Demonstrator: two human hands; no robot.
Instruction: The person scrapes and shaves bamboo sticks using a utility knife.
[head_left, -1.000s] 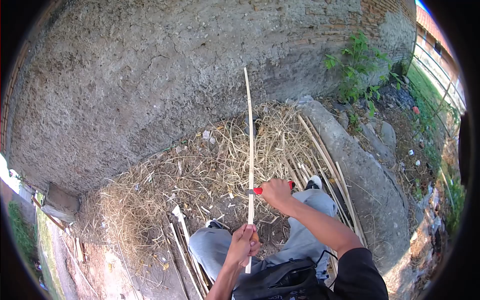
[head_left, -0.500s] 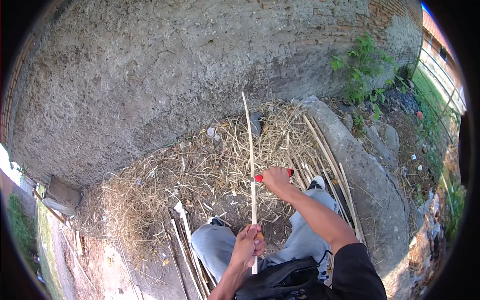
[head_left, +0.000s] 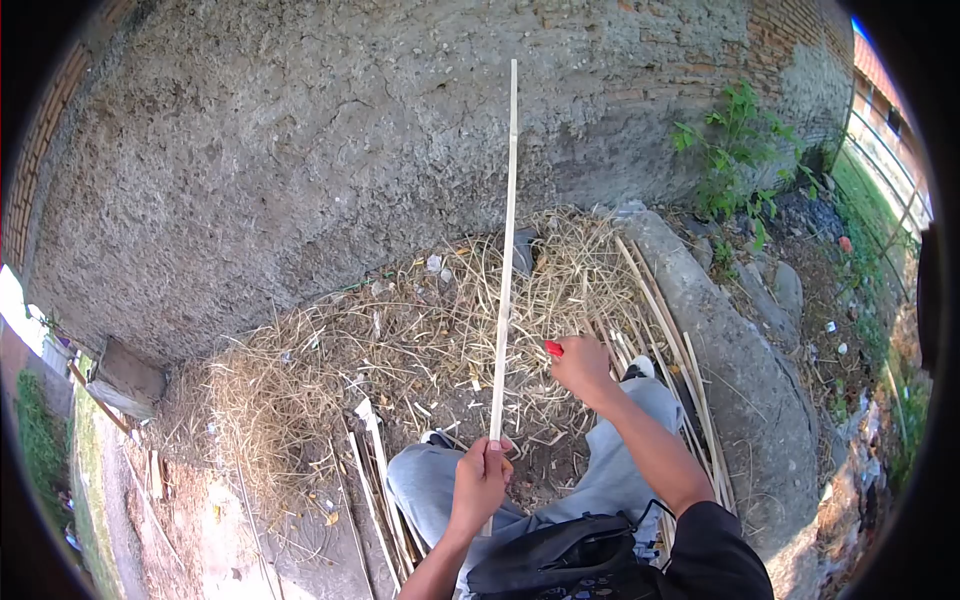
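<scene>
Gripping near the lower end: left hand (head_left: 482, 482), closed round one pale strip (head_left: 507, 280), presumably for steadiness. Strip: extending between the knees (head_left: 415, 472) toward the wall (head_left: 300, 150). Right hand (head_left: 582, 366): clenched on a red-handled tool (head_left: 553, 348), apart from the strip, perhaps for clearance. Loose strips (head_left: 652, 298): lying beside the right leg (head_left: 645, 405), probably for easy reach. Shavings (head_left: 265, 410): heaped on the ground.

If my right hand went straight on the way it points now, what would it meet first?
Most likely the pale strip in your left hand, which crosses the line ahead of your right hand. Depth is unclear, so it might miss the strip and pass over the straw.
</scene>
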